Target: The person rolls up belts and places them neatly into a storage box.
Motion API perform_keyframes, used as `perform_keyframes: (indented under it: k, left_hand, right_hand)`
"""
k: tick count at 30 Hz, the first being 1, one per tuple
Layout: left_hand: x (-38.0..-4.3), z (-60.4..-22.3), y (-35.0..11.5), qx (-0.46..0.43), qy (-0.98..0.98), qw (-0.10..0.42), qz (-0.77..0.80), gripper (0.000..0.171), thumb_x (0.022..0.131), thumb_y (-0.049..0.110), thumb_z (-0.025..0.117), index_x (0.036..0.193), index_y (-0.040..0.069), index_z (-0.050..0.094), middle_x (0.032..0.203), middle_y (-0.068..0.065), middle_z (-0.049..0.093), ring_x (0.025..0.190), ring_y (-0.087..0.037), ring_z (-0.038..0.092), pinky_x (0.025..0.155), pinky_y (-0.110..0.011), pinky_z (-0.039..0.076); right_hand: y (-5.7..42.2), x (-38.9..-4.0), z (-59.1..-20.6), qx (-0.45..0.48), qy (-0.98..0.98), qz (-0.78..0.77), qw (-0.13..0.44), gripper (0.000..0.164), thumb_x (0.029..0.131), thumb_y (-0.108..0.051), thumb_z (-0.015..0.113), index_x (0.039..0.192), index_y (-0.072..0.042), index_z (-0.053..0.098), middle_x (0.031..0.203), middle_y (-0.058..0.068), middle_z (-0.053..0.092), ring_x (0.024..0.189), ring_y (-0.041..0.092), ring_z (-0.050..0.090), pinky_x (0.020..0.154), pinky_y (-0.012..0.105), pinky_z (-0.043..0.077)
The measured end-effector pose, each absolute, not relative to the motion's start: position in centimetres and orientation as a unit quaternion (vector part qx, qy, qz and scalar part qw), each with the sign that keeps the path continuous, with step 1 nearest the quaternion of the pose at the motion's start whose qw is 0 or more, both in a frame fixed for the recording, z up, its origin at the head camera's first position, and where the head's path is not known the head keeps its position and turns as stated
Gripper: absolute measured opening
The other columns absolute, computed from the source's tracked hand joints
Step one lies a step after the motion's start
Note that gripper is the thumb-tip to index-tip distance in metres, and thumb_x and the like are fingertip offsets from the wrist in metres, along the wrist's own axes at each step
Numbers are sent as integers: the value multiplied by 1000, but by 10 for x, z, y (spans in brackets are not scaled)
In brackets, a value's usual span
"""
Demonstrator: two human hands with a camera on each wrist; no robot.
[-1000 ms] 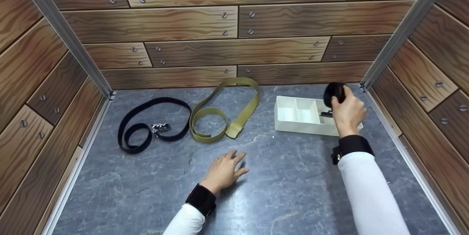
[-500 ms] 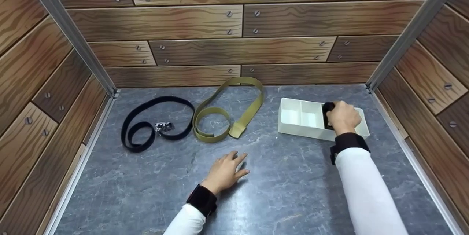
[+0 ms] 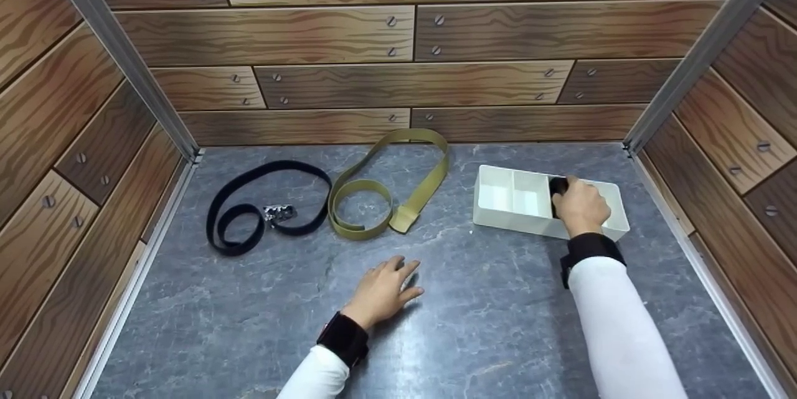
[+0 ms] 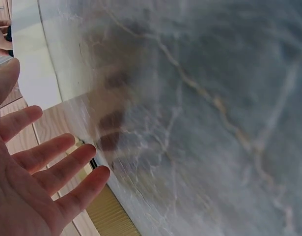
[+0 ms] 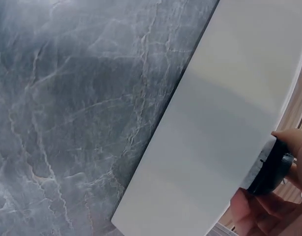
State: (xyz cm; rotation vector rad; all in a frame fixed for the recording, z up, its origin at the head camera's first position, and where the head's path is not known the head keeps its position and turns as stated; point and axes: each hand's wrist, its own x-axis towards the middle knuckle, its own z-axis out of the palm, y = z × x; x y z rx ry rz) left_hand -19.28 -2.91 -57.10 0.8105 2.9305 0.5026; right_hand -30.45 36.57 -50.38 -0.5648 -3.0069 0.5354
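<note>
In the head view my right hand [image 3: 582, 206] is at the white divided box [image 3: 517, 225], holding a rolled-up black belt [image 3: 558, 186] in a compartment right of the middle. The right wrist view shows the belt roll [image 5: 271, 169] between thumb and fingers, with a silvery piece on its side, above the box wall. My left hand [image 3: 380, 290] hovers low over the grey marbled table, fingers spread and holding nothing. Beyond it lies an olive belt [image 3: 429, 184], partly coiled, its flat buckle toward me. A second black belt [image 3: 271, 168] with a shiny silver buckle [image 3: 279, 212] lies left of it.
Wood-print panels [image 3: 336, 35] enclose the table at the back and both sides, with grey metal strips in the corners. The box stands near the right wall [image 3: 716, 200]. Its two left compartments show bare white floors.
My right hand has lowered the black belt roll from above the box into a compartment. The box has turned slightly. My left hand and the two belts on the table stay put.
</note>
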Motion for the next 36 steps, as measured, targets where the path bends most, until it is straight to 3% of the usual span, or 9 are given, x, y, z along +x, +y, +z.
perform_keyframes:
  k: [9,17,21,26,30,36]
  left_hand:
    - [-192,-570,-32,253,952,28,170,56,95,50,56,140,17,54,139,-15,51,123,-34,53,96,-52,44]
    - [-198,-566,-42,237,956,-7,171,53,94,48,60,133,13,60,136,-17,53,125,-36,49,99,-54,40]
    - [-206,-563,-50,214,961,-51,168,52,91,43,66,130,7,61,134,-20,53,125,-40,48,99,-56,39]
    - [-223,-561,-65,169,970,-78,156,59,88,39,71,132,2,57,136,-23,51,128,-42,45,102,-57,37]
    - [-235,-562,-75,127,979,-62,146,66,88,39,72,137,0,52,139,-24,49,132,-41,41,105,-56,34]
    - [-235,-565,-75,119,982,-61,135,60,88,37,72,131,-1,58,136,-23,51,131,-40,43,104,-58,34]
  right_hand:
    - [366,-300,-500,-185,-967,170,31,57,96,-31,55,142,0,43,126,39,49,105,58,53,79,67,45]
    - [335,-299,-488,-131,-957,164,200,44,90,-21,61,128,2,57,122,31,47,102,54,48,76,62,45]
    - [310,-295,-485,-58,-960,162,221,42,88,-17,63,125,3,59,118,30,50,95,53,51,75,59,45]
    - [272,-280,-495,43,-969,171,173,38,85,-13,67,120,1,63,114,27,55,91,50,58,70,57,49]
    - [241,-265,-509,129,-970,176,111,39,82,-9,70,120,-1,64,112,22,57,89,42,61,70,52,52]
    - [204,-247,-530,218,-962,161,-28,47,86,-15,71,131,-8,60,121,16,55,102,32,59,86,48,51]
